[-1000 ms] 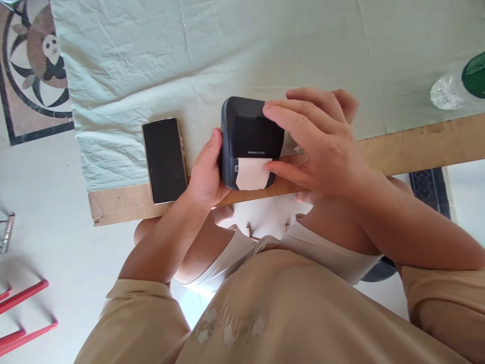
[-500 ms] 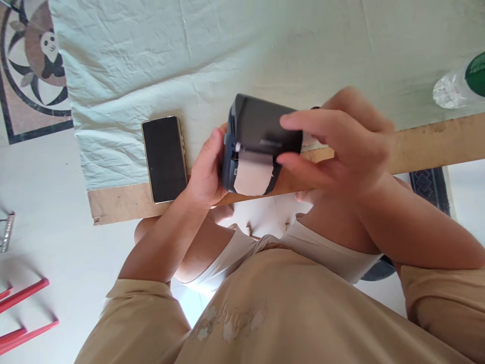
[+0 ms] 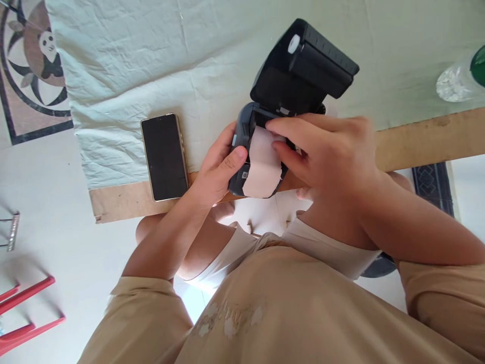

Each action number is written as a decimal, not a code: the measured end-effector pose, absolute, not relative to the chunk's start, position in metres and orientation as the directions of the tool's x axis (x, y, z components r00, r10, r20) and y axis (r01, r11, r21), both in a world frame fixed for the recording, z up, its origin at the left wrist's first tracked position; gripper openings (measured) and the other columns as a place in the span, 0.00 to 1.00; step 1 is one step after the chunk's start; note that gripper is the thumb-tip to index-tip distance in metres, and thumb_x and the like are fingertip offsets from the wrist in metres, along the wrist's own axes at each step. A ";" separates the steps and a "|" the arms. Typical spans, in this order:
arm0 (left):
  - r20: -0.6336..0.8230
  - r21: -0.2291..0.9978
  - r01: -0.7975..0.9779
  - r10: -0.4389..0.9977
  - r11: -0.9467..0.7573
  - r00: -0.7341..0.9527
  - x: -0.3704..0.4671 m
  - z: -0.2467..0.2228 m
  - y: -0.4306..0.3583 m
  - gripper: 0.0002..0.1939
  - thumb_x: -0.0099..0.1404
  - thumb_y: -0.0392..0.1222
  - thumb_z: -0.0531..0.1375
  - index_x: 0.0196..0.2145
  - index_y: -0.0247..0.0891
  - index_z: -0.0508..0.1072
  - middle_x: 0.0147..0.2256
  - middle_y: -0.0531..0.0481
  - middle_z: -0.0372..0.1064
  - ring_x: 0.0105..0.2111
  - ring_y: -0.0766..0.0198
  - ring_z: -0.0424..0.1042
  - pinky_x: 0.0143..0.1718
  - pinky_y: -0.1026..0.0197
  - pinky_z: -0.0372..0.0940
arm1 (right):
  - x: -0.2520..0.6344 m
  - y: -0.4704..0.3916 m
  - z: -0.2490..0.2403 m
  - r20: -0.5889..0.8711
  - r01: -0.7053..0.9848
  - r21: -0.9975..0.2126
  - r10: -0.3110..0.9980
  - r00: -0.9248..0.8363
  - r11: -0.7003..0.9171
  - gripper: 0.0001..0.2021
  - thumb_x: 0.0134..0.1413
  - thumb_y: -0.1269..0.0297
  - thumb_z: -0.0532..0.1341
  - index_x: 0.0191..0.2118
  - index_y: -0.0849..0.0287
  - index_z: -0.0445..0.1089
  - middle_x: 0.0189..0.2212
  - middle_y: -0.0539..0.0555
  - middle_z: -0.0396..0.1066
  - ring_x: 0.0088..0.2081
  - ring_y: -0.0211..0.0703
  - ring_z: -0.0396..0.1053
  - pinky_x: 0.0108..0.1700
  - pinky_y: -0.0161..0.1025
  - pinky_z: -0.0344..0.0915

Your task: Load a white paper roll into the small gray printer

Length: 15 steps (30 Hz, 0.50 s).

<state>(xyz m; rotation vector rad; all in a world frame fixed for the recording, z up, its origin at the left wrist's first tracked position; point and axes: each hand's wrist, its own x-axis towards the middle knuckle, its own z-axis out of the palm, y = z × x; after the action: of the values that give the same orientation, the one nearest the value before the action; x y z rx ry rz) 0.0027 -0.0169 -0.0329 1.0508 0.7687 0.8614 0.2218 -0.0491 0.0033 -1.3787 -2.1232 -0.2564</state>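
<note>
A dark portable receipt printer is held over the table's near edge, its black lid swung up and away from me. Wrapped around the printer's left side is my left hand, thumb on the front edge. A white paper roll lies in the open compartment, its loose end hanging over the front toward me. My right hand reaches in from the right, thumb and forefinger closed at the roll's side; its other fingers are partly hidden.
A smartphone with a dark screen lies left of the printer, near the table edge. On the right a clear bottle with a green label lies on the pale green cloth. Red bars stand on the floor at lower left.
The printer's lid has gone from nearly closed to wide open, showing the compartment. My right hand has moved from the lid down to the paper roll.
</note>
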 end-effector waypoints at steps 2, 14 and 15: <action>-0.107 0.947 -0.218 0.872 0.236 0.478 0.002 -0.033 -0.017 0.25 0.66 0.66 0.69 0.52 0.48 0.81 0.36 0.49 0.77 0.47 0.51 0.79 0.49 0.53 0.75 | 0.219 -0.051 0.003 0.498 0.894 -0.133 0.809 -0.313 0.428 0.08 0.68 0.64 0.61 0.48 0.51 0.76 0.31 0.45 0.79 0.25 0.35 0.66 0.25 0.40 0.45; -0.090 0.926 -0.285 0.877 0.248 0.472 0.005 -0.030 -0.019 0.16 0.75 0.58 0.63 0.50 0.46 0.82 0.39 0.50 0.79 0.40 0.59 0.79 0.43 0.59 0.73 | 0.230 -0.058 0.032 0.190 0.508 -0.808 0.947 -0.258 0.300 0.25 0.57 0.64 0.69 0.61 0.51 0.72 0.43 0.47 0.83 0.26 0.33 0.73 0.27 0.36 0.69; -0.101 0.921 -0.290 0.879 0.259 0.466 0.005 -0.029 -0.019 0.16 0.75 0.57 0.63 0.50 0.46 0.82 0.40 0.50 0.79 0.40 0.61 0.79 0.43 0.60 0.73 | 0.235 -0.057 0.035 0.133 0.401 -0.891 0.968 -0.213 0.211 0.23 0.58 0.63 0.69 0.60 0.50 0.74 0.42 0.47 0.82 0.27 0.34 0.74 0.26 0.35 0.69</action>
<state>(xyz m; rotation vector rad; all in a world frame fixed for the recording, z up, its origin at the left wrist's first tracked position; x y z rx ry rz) 0.0051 -0.0192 -0.0290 1.0056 0.7126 0.8897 0.2347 -0.0569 0.0350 -1.2855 -1.7434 0.9647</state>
